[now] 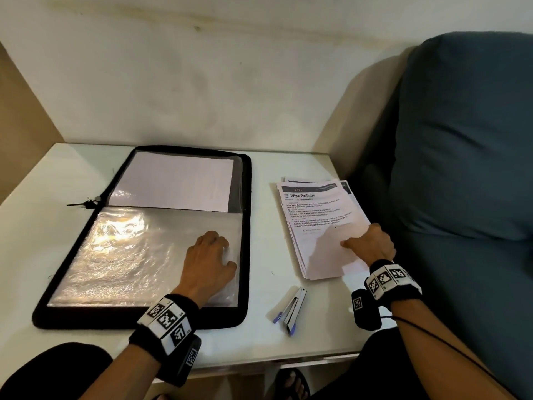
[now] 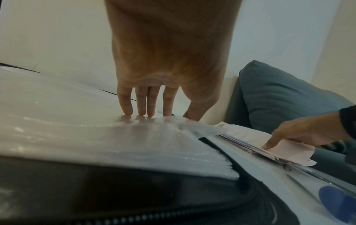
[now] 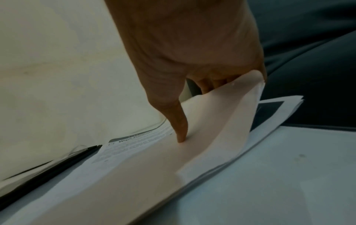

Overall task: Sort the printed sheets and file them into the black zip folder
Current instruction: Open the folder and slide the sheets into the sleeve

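progress: early, one sheet sleeved in far half of open black zip folder [image 1: 245, 180] | stack of printed sheets [image 1: 320, 226] still beside it on table [image 1: 259, 339] | left hand [image 1: 212, 262] flat, fingers straight on clear sleeves [image 1: 121, 255] | right hand [image 1: 372, 245] pinching up top sheet's edge

A home – sofa [image 1: 461, 168] beside small table [image 1: 288, 350]

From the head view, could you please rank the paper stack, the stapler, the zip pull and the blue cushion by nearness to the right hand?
1. Paper stack: under the right hand, touching.
2. Blue cushion: just right.
3. Stapler: nearer the table's front edge, leftward.
4. Zip pull: far left, beyond the open folder.
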